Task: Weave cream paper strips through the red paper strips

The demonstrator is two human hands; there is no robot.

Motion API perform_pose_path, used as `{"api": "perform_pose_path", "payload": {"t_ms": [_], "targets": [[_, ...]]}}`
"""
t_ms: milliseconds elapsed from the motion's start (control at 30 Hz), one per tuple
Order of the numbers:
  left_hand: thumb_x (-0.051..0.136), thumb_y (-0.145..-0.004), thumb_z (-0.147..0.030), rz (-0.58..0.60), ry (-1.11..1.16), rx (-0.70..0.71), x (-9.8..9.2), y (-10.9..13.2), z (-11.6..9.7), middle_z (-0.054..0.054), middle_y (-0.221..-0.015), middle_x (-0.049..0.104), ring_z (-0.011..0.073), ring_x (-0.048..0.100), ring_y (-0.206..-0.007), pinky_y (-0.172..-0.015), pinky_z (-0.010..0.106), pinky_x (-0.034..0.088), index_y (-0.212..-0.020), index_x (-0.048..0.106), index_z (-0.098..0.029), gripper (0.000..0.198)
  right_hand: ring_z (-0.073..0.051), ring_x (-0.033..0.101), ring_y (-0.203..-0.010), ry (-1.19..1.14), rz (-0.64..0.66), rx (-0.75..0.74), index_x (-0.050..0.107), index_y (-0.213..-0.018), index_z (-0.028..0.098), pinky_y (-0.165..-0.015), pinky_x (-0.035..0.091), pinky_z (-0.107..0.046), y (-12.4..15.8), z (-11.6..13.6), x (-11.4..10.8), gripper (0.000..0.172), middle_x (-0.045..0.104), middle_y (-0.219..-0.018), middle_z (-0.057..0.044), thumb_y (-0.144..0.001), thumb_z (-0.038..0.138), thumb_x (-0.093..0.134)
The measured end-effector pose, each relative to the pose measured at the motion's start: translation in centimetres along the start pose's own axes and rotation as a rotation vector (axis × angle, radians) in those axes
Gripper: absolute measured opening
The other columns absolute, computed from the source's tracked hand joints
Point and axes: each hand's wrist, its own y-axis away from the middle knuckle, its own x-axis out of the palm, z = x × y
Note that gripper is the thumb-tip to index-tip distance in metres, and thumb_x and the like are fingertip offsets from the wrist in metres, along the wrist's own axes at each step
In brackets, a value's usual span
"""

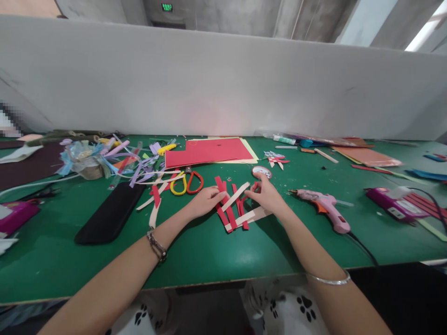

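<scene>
Red and cream paper strips (230, 215) lie crossed over one another in a loose weave on the table, between my two hands. My left hand (206, 203) grips the red strips at the weave's left side, thumb and fingers closed on them. On the other side, my right hand (267, 195) pinches the bent end of a red paper strip between thumb and fingers. A cream strip (240, 196) slants across the red ones, its upper end close to my right fingertips. Another cream strip (254, 215) runs along the bottom and passes under my right hand.
Scissors (186, 182) and a black case (110, 214) lie left. Red card sheets (213, 152) are behind the weave, with a round badge (261, 172) nearer. A pink glue gun (323, 204) with its cord and a purple power box (396, 204) sit right. Colourful scraps (146, 165) clutter the left.
</scene>
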Motion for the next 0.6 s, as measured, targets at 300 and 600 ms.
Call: {"api": "perform_pose_path", "payload": {"t_ms": [300,600], "targets": [[0.04,-0.077,-0.035,0.001,0.009,0.032,0.0,0.0,0.3,-0.003,-0.056,0.041,0.0115,0.044,-0.056,-0.054,0.023,0.035,-0.049,0.039,-0.017,0.033,-0.012,0.048,-0.058,0.036,-0.017,-0.023,0.038,-0.117,0.017,-0.057,0.037,-0.024,-0.1,-0.5,0.1,0.056,0.045,-0.062,0.005,-0.065,0.024,0.057],[0.054,-0.068,-0.026,0.115,0.13,0.033,0.0,0.1,0.1,-0.001,-0.064,0.058,0.0114,0.052,-0.057,-0.054,0.021,0.041,-0.071,0.06,-0.015,0.013,-0.009,0.047,-0.055,-0.155,0.066,0.029,0.035,-0.116,0.016,-0.059,0.038,-0.023,0.2,0.6,0.4,0.053,0.043,-0.06,0.008,-0.066,0.011,0.051]]}}
